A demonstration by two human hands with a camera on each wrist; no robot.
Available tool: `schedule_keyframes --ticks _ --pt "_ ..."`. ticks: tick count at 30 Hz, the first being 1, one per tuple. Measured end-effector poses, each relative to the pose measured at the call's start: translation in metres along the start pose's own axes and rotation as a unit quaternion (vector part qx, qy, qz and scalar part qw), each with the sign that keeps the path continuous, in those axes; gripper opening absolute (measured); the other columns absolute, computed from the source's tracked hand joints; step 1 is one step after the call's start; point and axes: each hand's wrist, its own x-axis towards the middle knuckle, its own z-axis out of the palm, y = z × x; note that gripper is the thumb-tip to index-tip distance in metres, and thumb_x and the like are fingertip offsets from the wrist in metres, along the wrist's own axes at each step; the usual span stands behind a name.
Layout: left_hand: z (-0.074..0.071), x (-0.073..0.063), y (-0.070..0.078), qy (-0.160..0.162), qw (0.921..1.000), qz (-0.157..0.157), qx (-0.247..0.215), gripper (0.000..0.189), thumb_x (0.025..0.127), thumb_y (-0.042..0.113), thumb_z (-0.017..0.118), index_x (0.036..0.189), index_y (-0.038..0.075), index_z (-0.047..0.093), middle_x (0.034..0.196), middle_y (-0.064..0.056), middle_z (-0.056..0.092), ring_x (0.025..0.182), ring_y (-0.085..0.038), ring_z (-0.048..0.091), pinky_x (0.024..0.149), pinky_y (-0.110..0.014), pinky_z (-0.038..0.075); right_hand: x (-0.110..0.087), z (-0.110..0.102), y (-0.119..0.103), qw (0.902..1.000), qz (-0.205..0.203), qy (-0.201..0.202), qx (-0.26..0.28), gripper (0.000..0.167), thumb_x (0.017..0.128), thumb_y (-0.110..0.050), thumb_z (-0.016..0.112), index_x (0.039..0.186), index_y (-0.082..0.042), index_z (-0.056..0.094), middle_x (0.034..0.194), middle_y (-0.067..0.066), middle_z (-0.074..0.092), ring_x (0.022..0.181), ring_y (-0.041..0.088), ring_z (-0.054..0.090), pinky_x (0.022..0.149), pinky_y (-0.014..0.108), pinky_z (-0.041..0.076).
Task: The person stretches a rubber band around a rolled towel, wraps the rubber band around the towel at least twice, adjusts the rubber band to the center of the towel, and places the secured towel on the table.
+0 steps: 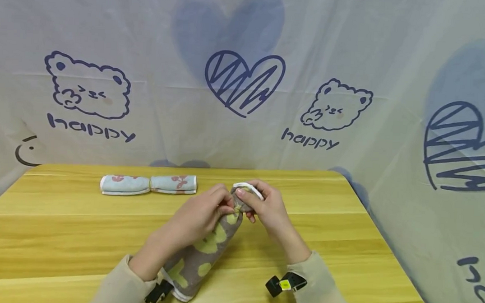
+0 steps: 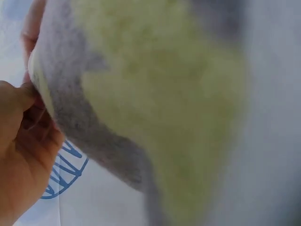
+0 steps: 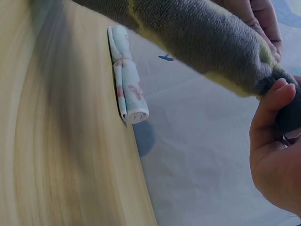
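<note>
A rolled grey towel (image 1: 209, 251) with yellow patches slants up from the front of the table, its white-edged far end between both hands. Near that end the roll narrows to a cinched neck, which shows clearly in the right wrist view. My left hand (image 1: 195, 215) pinches the towel at this neck with thumb and fingers. Around the short end section beyond it, my right hand (image 1: 270, 207) grips, thumb on top. In the left wrist view the towel (image 2: 155, 84) fills most of the picture, close and blurred.
A light blue rolled towel (image 1: 173, 184) with pink figures, tied round its middle, lies at the back left of the wooden table (image 1: 80, 244). Behind the table hangs a pale cloth (image 1: 167, 98) with drawn bears and hearts. Each wrist wears a black strap.
</note>
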Motion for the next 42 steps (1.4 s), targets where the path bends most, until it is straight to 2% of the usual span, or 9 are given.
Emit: schedule_keyframes --ticks 3,6,11,17,23,29,33,38,42 --pt "0.0 0.0 -0.004 0.041 0.9983 0.041 -0.007 0.017 0.092 0.01 0.077 0.103 0.008 0.064 0.099 -0.001 0.062 0.08 -0.011 0.062 0.07 -0.025 0.055 0.0 0.0 0.0 0.9999 0.0 -0.006 0.011 0.026 0.1 -0.012 0.069 0.117 0.006 0.065 0.087 0.006 0.064 0.054 0.011 0.051 0.045 0.021 0.043" --pt "0.002 0.0 -0.007 0.083 0.9928 0.086 0.002 0.019 0.089 0.008 0.08 0.104 0.007 0.069 0.101 -0.002 0.064 0.078 -0.012 0.064 0.068 -0.023 0.055 0.001 0.0 0.001 0.9996 0.005 -0.007 0.027 0.025 0.1 -0.013 0.068 0.117 0.006 0.065 0.085 0.006 0.064 0.053 0.01 0.052 0.045 0.02 0.043" --pt "0.004 0.001 -0.007 0.106 0.987 0.116 0.033 0.017 0.085 0.003 0.084 0.099 0.007 0.074 0.096 0.0 0.067 0.073 -0.01 0.065 0.064 -0.02 0.054 0.001 0.003 0.002 0.9987 0.026 0.012 0.042 0.025 0.1 -0.014 0.068 0.115 0.006 0.066 0.08 0.004 0.064 0.051 0.009 0.052 0.044 0.02 0.043" --pt "0.006 0.001 -0.007 0.11 0.9871 0.107 0.045 0.012 0.085 0.006 0.085 0.095 0.007 0.078 0.096 0.0 0.07 0.076 -0.012 0.069 0.065 -0.021 0.056 0.001 0.005 0.003 0.9973 0.042 0.03 0.053 0.026 0.1 -0.013 0.068 0.115 0.008 0.066 0.076 0.003 0.064 0.05 0.008 0.053 0.045 0.019 0.043" --pt "0.006 0.0 -0.003 0.074 0.9906 0.091 0.071 0.01 0.088 0.01 0.083 0.095 0.009 0.076 0.094 0.002 0.067 0.075 -0.009 0.065 0.065 -0.021 0.055 0.001 0.008 0.004 0.9965 0.045 0.051 0.049 0.022 0.099 -0.009 0.068 0.11 0.01 0.066 0.076 0.004 0.064 0.049 0.008 0.052 0.044 0.019 0.042" --pt "0.011 0.0 -0.002 0.046 0.9894 0.094 0.1 0.01 0.092 0.009 0.079 0.098 0.006 0.072 0.091 -0.001 0.062 0.072 -0.01 0.058 0.062 -0.022 0.053 0.001 0.01 0.006 0.9964 0.047 0.062 0.033 0.019 0.098 -0.006 0.069 0.109 0.009 0.066 0.078 0.004 0.064 0.049 0.009 0.052 0.043 0.019 0.042" --pt "0.012 0.0 -0.004 0.044 0.9918 0.091 0.078 0.01 0.093 0.007 0.077 0.1 0.006 0.07 0.093 -0.001 0.061 0.071 -0.01 0.057 0.063 -0.021 0.052 0.0 0.008 0.006 0.9957 0.057 0.059 0.043 0.022 0.099 -0.009 0.069 0.11 0.009 0.066 0.077 0.004 0.064 0.049 0.008 0.051 0.043 0.018 0.042" --pt "0.006 -0.002 -0.009 0.058 0.9932 0.097 0.028 0.013 0.088 0.002 0.08 0.1 0.007 0.075 0.099 -0.001 0.068 0.081 -0.012 0.067 0.072 -0.02 0.056 0.0 0.005 0.004 0.9949 0.072 0.037 0.06 0.026 0.101 -0.012 0.067 0.113 0.01 0.064 0.073 0.002 0.063 0.048 0.007 0.051 0.043 0.018 0.042" --pt "0.001 -0.003 -0.012 0.064 0.9919 0.107 0.024 0.015 0.086 -0.001 0.081 0.098 0.008 0.079 0.1 0.0 0.071 0.088 -0.014 0.072 0.078 -0.021 0.058 0.0 0.006 0.002 0.9931 0.084 0.021 0.079 0.025 0.103 -0.013 0.064 0.113 0.01 0.063 0.071 0.001 0.061 0.047 0.006 0.05 0.042 0.017 0.04"
